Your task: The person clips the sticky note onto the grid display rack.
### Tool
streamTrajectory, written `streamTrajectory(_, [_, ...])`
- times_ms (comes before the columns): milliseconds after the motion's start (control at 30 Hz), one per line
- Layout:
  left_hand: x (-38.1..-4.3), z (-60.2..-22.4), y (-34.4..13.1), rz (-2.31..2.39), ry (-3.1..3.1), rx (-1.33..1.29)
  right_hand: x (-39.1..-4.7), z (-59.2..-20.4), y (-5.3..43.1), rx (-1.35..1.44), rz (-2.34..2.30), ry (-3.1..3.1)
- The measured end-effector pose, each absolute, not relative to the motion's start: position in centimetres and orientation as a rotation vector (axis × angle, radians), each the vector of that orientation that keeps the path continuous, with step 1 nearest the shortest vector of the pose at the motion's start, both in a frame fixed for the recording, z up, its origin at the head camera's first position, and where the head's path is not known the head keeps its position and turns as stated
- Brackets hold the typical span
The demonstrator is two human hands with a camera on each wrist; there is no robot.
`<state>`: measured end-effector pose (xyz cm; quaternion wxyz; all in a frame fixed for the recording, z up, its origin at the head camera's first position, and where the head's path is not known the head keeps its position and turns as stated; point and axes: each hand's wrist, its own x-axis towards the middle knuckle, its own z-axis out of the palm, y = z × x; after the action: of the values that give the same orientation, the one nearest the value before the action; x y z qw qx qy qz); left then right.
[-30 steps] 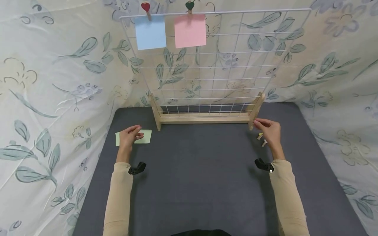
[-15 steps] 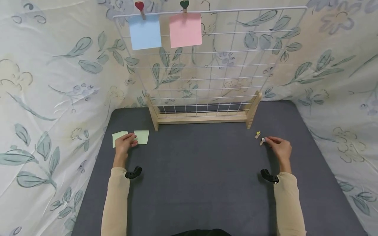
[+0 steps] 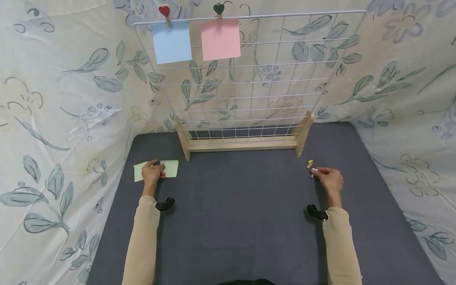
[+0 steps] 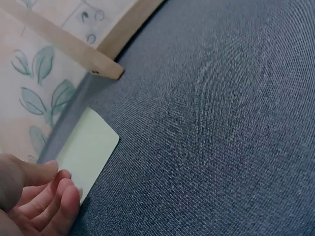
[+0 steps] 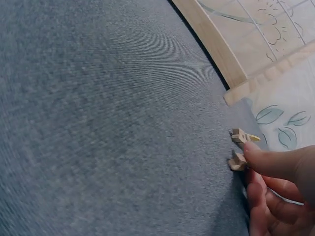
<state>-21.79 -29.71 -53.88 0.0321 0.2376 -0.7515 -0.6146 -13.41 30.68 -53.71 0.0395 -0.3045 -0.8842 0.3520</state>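
Observation:
In the head view my right hand (image 3: 330,180) is at the right, with thumb and fingertip pinching a small wooden clothespin (image 5: 237,161) that has a white decoration (image 3: 314,170). A second clothespin (image 3: 310,163), topped in yellow, lies just beyond those fingertips. On the left side, my left hand (image 3: 152,174) hovers low over two pale green paper notes, with fingers loosely bent. One note (image 3: 171,168) shows to the right of the hand and the other note (image 3: 139,172) to its left. In the left wrist view the fingertips overlap the near edge of the right note (image 4: 88,152).
A white wire grid rack (image 3: 281,63) on a wooden base (image 3: 242,146) stands at the back of the dark table (image 3: 235,221). A blue note (image 3: 172,42) and a pink note (image 3: 221,39) hang from its top bar by heart-topped clothespins. Floral cloth (image 3: 53,118) surrounds the table.
My right hand has come from beside the rack's right foot down to the white clothespin and taken hold of it. My left hand has lowered slightly over the green notes.

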Motion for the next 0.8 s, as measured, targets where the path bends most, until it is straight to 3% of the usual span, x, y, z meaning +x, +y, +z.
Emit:
streamTrajectory(367, [-22.3,-54.6,-29.1,-1.587,-2.414,0.782,-13.2,-53.8,30.5,-0.860,1.199,-2.637])
streamTrajectory(667, [-21.5,-54.2,-29.0,-1.206,-2.654,0.571,-12.8,-53.8,30.4,-0.849,1.204,-2.635])
streamTrajectory(800, [-21.2,-54.1,-29.0,-1.336,-2.602,0.536,-12.8,-53.8,30.1,-0.823,1.095,-2.660])
